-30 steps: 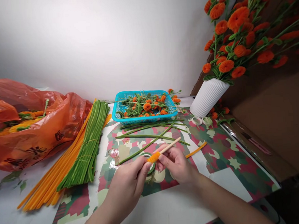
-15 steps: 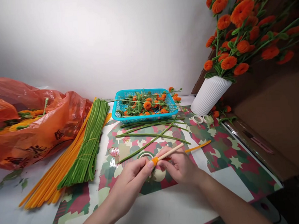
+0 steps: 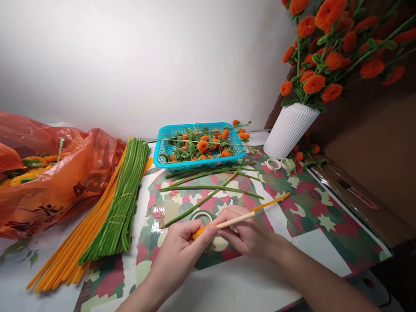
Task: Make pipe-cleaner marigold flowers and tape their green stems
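My left hand (image 3: 175, 253) is closed, thumb and fingers pinching a pale wooden stick (image 3: 236, 219) that points right. An orange pipe cleaner (image 3: 272, 202) is coiled round the stick; a bit of the coil shows between my left fingers. Its free end runs out past my right hand (image 3: 251, 234). That hand is closed on the pipe cleaner beside the stick, its fingertips partly hidden. Just behind the hands, a roll of tape (image 3: 202, 215) lies on the patterned mat (image 3: 222, 259). Several green pipe cleaners (image 3: 210, 188) lie loose farther back.
Bundled green pipe cleaners (image 3: 120, 200) lie over orange ones (image 3: 60, 263) at left, by an orange plastic bag (image 3: 63, 185). A blue basket (image 3: 201, 164) of small flowers stands at the back. At right are a white vase (image 3: 290, 130) of orange flowers and another tape roll (image 3: 273, 164).
The stick has swung to a flatter angle, its free end lower and nearer me. More of the orange coil now shows at my left fingers. The view has shifted slightly.
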### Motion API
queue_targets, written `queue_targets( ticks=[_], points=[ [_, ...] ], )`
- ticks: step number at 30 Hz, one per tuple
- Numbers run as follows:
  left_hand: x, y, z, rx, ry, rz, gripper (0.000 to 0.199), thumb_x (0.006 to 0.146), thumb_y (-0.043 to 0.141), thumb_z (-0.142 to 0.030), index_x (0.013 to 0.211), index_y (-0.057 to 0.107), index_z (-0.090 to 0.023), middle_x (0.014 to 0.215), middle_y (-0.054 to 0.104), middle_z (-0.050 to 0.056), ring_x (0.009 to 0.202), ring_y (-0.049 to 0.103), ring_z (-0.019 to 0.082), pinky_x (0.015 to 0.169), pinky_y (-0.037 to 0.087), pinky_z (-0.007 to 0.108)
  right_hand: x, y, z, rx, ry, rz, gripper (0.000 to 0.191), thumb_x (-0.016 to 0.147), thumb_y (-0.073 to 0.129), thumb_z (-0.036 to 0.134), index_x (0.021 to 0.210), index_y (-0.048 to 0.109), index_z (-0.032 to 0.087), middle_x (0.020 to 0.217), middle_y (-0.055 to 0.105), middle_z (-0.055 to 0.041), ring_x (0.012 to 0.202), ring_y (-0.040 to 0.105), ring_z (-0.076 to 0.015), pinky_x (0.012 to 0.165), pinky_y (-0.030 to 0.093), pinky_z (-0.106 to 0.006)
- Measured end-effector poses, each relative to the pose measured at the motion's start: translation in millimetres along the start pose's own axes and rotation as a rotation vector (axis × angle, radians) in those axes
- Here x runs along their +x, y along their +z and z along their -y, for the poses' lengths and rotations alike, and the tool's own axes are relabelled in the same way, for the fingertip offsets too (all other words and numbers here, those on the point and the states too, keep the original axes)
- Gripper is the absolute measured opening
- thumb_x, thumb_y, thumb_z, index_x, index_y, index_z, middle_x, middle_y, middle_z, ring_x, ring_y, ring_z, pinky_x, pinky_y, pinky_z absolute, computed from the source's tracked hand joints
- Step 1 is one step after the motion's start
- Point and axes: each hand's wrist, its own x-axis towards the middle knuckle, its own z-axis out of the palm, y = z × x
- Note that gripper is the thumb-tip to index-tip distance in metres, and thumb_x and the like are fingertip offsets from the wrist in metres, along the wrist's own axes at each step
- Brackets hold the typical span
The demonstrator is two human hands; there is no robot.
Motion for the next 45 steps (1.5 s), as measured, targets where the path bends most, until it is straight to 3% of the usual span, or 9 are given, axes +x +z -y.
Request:
queue_targets(
  ticks=[4, 8, 14, 18, 24, 27, 31, 38, 45],
  points=[
    [0.4, -11.4, 2.4, 0.349, 0.247, -0.072, 0.047, 0.086, 0.052, -0.044, 0.05, 0.037, -0.018, 0.048, 0.025, -0.006, 0.046, 0.024, 0.008, 0.045, 0.018, 0.023, 3.5, -12.5, -6.6, 0.004, -0.044, 0.146, 0.037, 0.101, 0.036, 0.037, 0.08, 0.061, 0.019, 0.066, 0.063, -0.0002, 0.06, 0.053, -0.012, 0.061, 0.039, -0.026],
    [2.7, -21.1, 6.8, 0.74, 0.551, -0.15, 0.046, 0.085, 0.056, -0.042, 0.05, 0.04, -0.017, 0.046, 0.035, -0.005, 0.044, 0.03, 0.008, 0.046, 0.019, 0.024, 6.6, -27.6, -8.7, -0.128, -0.063, 0.152, 0.03, 0.098, 0.046, 0.034, 0.081, 0.066, 0.02, 0.067, 0.062, 0.0007, 0.065, 0.053, -0.012, 0.066, 0.036, -0.026],
    [4.7, -25.0, 5.0, 1.041, 0.709, -0.202, 0.05, 0.088, 0.051, -0.048, 0.05, 0.044, -0.018, 0.043, 0.045, -0.003, 0.041, 0.037, 0.01, 0.045, 0.021, 0.025, 5.4, -32.1, -2.3, -0.321, -0.121, 0.099, 0.037, 0.101, 0.039, 0.034, 0.079, 0.064, 0.018, 0.062, 0.059, 0.0002, 0.062, 0.051, -0.0121, 0.065, 0.033, -0.027],
    [5.0, -22.2, 6.1, 1.088, 0.633, -0.212, 0.05, 0.088, 0.05, -0.051, 0.05, 0.047, -0.019, 0.043, 0.049, -0.002, 0.041, 0.041, 0.011, 0.045, 0.02, 0.025, 3.8, -26.6, 1.7, -0.414, -0.127, 0.095, 0.035, 0.1, 0.042, 0.031, 0.076, 0.064, 0.017, 0.06, 0.056, 0.0009, 0.059, 0.047, -0.0118, 0.063, 0.03, -0.028],
    [1.9, -8.2, 6.1, 1.022, 0.294, -0.382, 0.046, 0.086, 0.05, -0.051, 0.053, 0.048, -0.019, 0.046, 0.051, -0.001, 0.043, 0.041, 0.012, 0.046, 0.017, 0.024, 2.2, -8.6, 8.4, -0.557, -0.141, -0.076, 0.029, 0.096, 0.046, 0.021, 0.073, 0.063, 0.016, 0.059, 0.055, -0.0008, 0.058, 0.045, -0.014, 0.06, 0.028, -0.03],
    [0.5, -4.5, 3.2, 0.788, 0.093, -0.38, 0.046, 0.084, 0.05, -0.052, 0.053, 0.041, -0.019, 0.046, 0.041, -0.003, 0.045, 0.035, 0.011, 0.047, 0.018, 0.023, 1.7, -2.2, 11.3, -0.525, -0.108, -0.142, 0.024, 0.096, 0.046, 0.02, 0.083, 0.065, 0.015, 0.064, 0.06, -0.002, 0.061, 0.049, -0.0147, 0.061, 0.029, -0.031],
    [3.2, -3.8, -0.3, 0.229, -0.13, -0.196, 0.051, 0.084, 0.044, -0.059, 0.055, 0.033, -0.02, 0.052, 0.026, -0.005, 0.05, 0.026, 0.01, 0.046, 0.02, 0.023, 1.2, -0.1, 16.5, -0.542, -0.139, -0.188, 0.014, 0.093, 0.053, 0.018, 0.096, 0.066, 0.014, 0.066, 0.065, -0.0009, 0.063, 0.052, -0.0141, 0.065, 0.026, -0.032],
    [4.8, -0.6, -6.6, -0.229, -0.15, -0.087, 0.052, 0.084, 0.044, -0.061, 0.055, 0.03, -0.021, 0.055, 0.019, -0.006, 0.052, 0.018, 0.009, 0.045, 0.019, 0.023, -0.3, -1.7, 16.5, -0.358, -0.125, -0.255, 0.016, 0.092, 0.058, 0.024, 0.102, 0.07, 0.022, 0.058, 0.066, 0.0037, 0.055, 0.05, -0.0108, 0.066, 0.025, -0.033],
    [0.3, -15.4, 0.2, 0.017, 0.031, 0.13, 0.047, 0.086, 0.047, -0.051, 0.053, 0.04, -0.019, 0.049, 0.031, -0.005, 0.047, 0.03, 0.009, 0.045, 0.022, 0.023, 6.7, -20.3, 3.7, -0.055, 0.097, -0.067, 0.035, 0.09, 0.06, 0.045, 0.065, 0.071, 0.023, 0.054, 0.064, 0.0035, 0.052, 0.048, -0.0097, 0.069, 0.027, -0.034]
  ],
)
